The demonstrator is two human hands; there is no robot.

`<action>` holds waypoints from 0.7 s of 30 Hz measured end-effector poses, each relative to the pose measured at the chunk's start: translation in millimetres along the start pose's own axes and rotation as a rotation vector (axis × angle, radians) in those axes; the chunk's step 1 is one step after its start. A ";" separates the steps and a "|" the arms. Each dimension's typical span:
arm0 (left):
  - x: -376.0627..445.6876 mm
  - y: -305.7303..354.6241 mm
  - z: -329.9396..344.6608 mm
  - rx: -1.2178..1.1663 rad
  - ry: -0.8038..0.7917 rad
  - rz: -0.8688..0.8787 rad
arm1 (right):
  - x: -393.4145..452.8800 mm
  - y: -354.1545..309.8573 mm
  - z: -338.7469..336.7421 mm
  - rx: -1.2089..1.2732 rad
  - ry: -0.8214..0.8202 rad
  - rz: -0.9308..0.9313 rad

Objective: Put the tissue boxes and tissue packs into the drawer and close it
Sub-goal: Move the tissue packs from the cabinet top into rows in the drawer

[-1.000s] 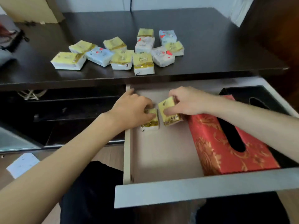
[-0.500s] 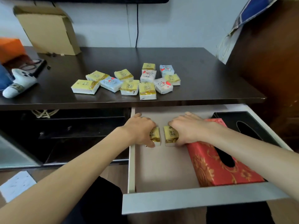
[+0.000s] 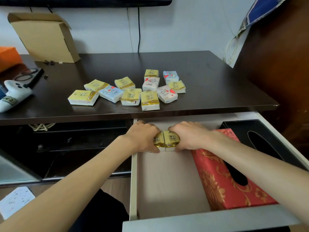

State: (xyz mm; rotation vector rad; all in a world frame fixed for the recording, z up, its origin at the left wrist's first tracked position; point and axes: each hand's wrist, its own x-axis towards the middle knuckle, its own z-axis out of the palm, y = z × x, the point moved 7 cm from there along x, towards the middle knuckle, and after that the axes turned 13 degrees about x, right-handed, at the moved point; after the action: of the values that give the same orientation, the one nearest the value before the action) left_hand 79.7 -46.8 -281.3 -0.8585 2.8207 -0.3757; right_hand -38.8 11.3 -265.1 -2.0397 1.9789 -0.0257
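Dark desktop (image 3: 209, 77) is carrying eleven loose tissue packs (image 3: 130, 91), lying beyond and above both hands, nearer the left. Below it, the open drawer (image 3: 167, 181) is holding two tissue boxes along its right side: red box (image 3: 222, 178), long axis front-to-back, black box (image 3: 267, 139) touching it. Left hand (image 3: 142, 138) is gripping one yellow pack (image 3: 157, 139); right hand (image 3: 189, 136) is gripping a second (image 3: 172, 139). Both packs are standing upright, touching, at the drawer's rear left.

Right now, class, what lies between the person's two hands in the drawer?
In the head view, two yellow tissue packs stand side by side between left hand and right hand.
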 end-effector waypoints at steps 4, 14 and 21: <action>0.0 0.5 1.1 -0.011 0.004 0.002 | 0.6 -0.9 1.4 -0.008 0.017 -0.010; -27.7 4.2 -30.1 -0.120 0.060 -0.013 | -20.6 -2.2 -17.9 0.182 0.132 -0.061; -35.8 9.5 -27.8 0.029 -0.050 0.002 | -33.5 -9.9 -19.0 0.101 0.065 -0.025</action>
State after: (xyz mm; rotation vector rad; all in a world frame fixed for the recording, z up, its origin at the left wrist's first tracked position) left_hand 97.6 -13.7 -254.4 -0.8470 2.7636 -0.3886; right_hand -34.9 40.4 -238.2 -2.0235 1.9481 -0.1949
